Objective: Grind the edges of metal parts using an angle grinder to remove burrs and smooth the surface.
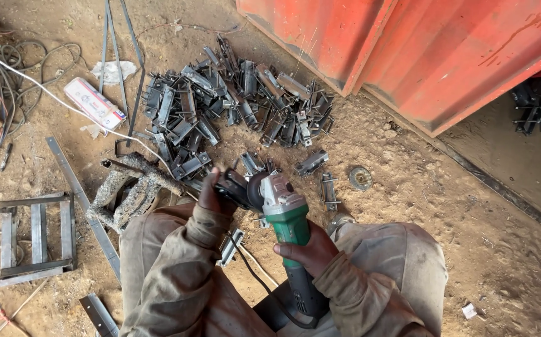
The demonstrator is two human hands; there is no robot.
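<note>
Gripping the green grinder [286, 215] in my right hand [308, 249], my left hand [211, 195] clamps a metal bracket [233, 186] against its disc, just below the bracket pile [233, 100]

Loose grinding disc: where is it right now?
Head view: the loose grinding disc lies flat on the dirt, right of the angle grinder, beside a single metal bracket and below the red metal container.

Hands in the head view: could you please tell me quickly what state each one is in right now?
Left hand: closed on a small dark metal bracket.
Right hand: closed around the green angle grinder.
</note>
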